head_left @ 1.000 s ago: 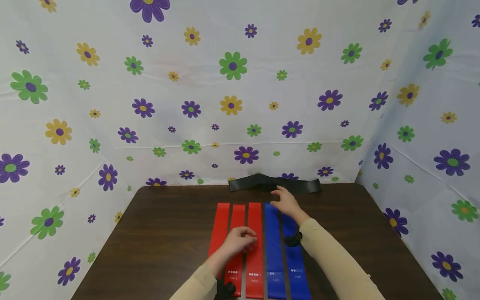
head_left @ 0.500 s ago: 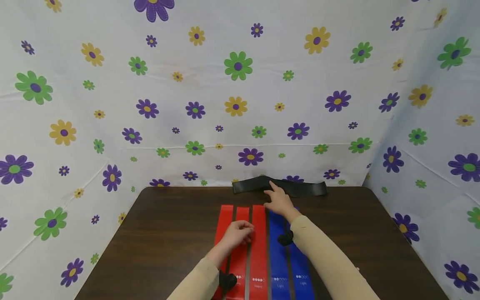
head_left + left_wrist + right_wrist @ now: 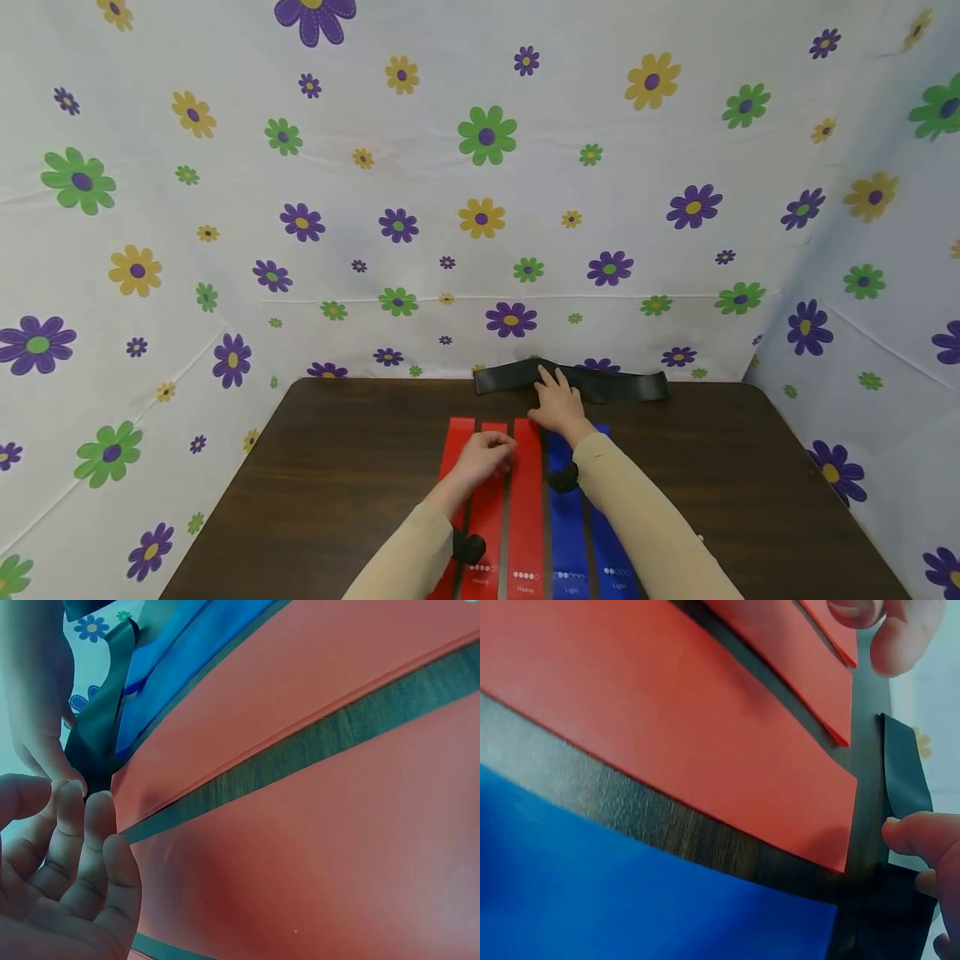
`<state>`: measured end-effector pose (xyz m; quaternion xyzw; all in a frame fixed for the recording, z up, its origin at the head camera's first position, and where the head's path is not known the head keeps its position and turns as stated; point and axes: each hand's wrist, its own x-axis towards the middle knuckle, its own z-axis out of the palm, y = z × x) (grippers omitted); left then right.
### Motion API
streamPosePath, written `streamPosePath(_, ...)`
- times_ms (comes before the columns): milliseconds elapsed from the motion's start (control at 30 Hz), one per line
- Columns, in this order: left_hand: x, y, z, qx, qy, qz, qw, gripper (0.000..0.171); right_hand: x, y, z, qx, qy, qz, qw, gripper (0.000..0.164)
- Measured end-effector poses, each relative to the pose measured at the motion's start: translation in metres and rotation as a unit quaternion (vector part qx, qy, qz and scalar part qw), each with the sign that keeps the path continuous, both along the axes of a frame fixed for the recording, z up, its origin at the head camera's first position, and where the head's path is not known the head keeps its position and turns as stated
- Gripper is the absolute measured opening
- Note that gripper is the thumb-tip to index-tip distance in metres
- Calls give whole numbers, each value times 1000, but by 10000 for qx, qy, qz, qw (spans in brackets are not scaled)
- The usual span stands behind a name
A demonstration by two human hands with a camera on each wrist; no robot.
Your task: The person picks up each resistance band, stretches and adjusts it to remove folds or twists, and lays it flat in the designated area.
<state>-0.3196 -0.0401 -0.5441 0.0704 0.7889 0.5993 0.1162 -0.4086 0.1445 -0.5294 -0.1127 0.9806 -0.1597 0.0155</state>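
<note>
Three red resistance bands (image 3: 528, 500) printed "Heavy" and two blue ones (image 3: 567, 525) printed "Light" lie side by side, lengthwise, on the dark wooden table. Behind them, a black band (image 3: 633, 387) stretches crosswise at the table's back edge, bent near its middle. My right hand (image 3: 561, 408) reaches over the far ends of the bands, its fingertips overlapping the black band in the head view. In the right wrist view its thumb (image 3: 907, 834) is close over that band. My left hand (image 3: 480, 457) hovers above the red bands, fingers loosely curled with nothing in them.
A white cloth (image 3: 420, 183) with purple, green and yellow flowers hangs behind the table and along both sides. Bare brown tabletop (image 3: 337, 475) extends left of the bands. A dark wrist camera (image 3: 469, 548) sits on the left wrist, another (image 3: 563, 477) on the right.
My right hand has moved left and forward, from above the blue bands to the middle of the black band. My left hand stays over the red bands. The head view has shifted slightly.
</note>
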Motion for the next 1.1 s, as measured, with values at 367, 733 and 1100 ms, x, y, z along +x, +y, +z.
streamPosePath(367,-15,6,6,-411,247,-151,9987,23,8,22,2,-652,274,373,9968,63)
streamPosePath(733,-26,35,11,-1662,1061,-598,9785,44,24,49,2,-1645,494,963,9804,57)
streamPosePath(1100,-37,54,27,-3139,877,-900,9411,65,26,57,7,-2061,493,1000,9721,52)
